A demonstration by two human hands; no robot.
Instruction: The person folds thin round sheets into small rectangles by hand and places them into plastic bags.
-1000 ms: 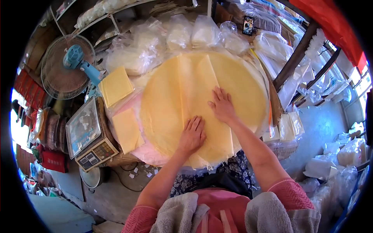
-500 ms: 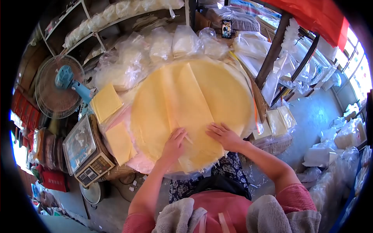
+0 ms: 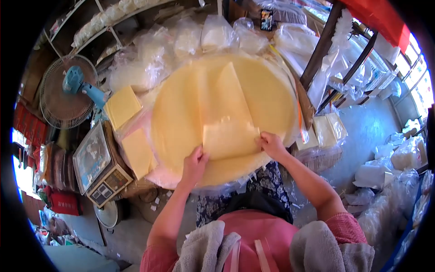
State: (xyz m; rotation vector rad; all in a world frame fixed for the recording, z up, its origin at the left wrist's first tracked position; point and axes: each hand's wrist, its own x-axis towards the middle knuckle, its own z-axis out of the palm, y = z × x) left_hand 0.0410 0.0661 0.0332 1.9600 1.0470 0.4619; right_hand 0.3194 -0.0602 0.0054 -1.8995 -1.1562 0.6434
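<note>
A stack of large, thin, round yellow sheets [image 3: 174, 120] lies in front of me. The top sheet has its sides folded inward, and its near end is turned up into a squared flap [image 3: 232, 139]. My left hand [image 3: 195, 163] is closed in a pinch at the flap's left corner. At the opposite corner, my right hand [image 3: 273, 146] pinches the edge with its thumb and fingers. Left of the stack lie two piles of folded yellow sheets, an upper pile [image 3: 123, 108] and a lower pile [image 3: 137, 153].
A scale [image 3: 97, 167] and a blue fan [image 3: 74, 86] stand at the left. Clear plastic bags of pale goods [image 3: 216, 34] line the back. Wrapped yellow packs [image 3: 325, 131] sit at the right, near a dark post [image 3: 322, 47]. A phone [image 3: 266, 20] stands at the back.
Both hands have gone from lying flat on the folded sheet to pinching its near end. That end has been folded away from me, forming the squared flap. The view has shifted slightly.
</note>
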